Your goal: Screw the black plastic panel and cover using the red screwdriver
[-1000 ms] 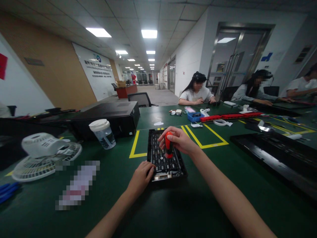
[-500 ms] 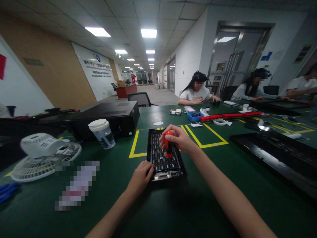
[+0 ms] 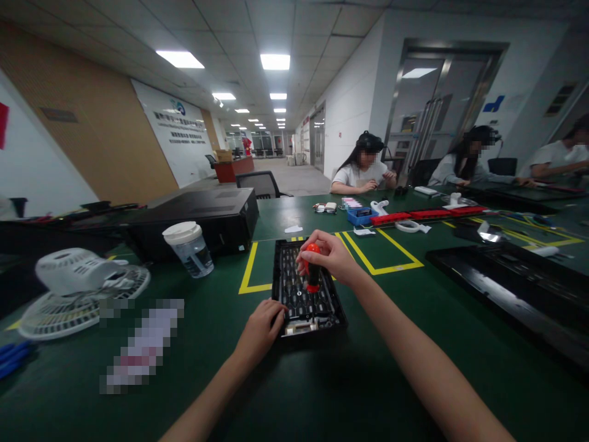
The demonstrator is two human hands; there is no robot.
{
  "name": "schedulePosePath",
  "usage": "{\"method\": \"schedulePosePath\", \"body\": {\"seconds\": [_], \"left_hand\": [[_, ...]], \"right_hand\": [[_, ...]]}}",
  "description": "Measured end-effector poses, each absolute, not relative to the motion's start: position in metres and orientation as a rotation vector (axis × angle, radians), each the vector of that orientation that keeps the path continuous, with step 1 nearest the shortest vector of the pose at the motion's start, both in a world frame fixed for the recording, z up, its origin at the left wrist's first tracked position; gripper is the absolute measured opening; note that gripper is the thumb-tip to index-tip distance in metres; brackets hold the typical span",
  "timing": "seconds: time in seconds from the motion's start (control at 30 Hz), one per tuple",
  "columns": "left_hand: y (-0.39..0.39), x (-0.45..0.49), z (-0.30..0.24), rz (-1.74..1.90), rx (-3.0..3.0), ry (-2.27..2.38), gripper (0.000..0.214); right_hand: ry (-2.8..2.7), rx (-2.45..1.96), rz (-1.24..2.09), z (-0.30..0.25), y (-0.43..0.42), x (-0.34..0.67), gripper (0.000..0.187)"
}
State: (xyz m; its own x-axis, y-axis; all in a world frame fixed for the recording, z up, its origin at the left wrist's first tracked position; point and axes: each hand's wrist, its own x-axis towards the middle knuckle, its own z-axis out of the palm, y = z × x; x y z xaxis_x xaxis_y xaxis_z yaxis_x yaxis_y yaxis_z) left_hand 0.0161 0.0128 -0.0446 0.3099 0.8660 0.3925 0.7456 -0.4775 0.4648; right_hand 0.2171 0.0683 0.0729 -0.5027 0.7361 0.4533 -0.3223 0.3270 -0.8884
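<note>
flat green tabletop (image 3: pixel 368 380), lower frame: right hand (image 3: pixel 329 255) grasps a red-and-black, rounded plastic-looking screwdriver (image 3: pixel 313 270) near-upright over open black rectangular plastic-looking case (image 3: pixel 317 335), frame centre, left hand (image 3: pixel 264 322) on its left edge, grip unclear, work seemingly underway, remainder untellable.

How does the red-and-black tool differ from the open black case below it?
The tool is red and black; the case has black walls. The tool stands roughly upright; the case lies flat on the table. The case is wider than the tool. Both meet a hand: right hand on the tool, left hand on the case.
</note>
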Motion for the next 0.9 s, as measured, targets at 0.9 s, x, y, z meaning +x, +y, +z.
{"method": "schedulePosePath", "body": {"seconds": [0.9], "left_hand": [[0.0128,0.015,-0.0454,0.921,2.381,1.478,0.023]], "right_hand": [[-1.643,-0.598,1.066,0.0733,0.0638,0.2141,0.03]]}}
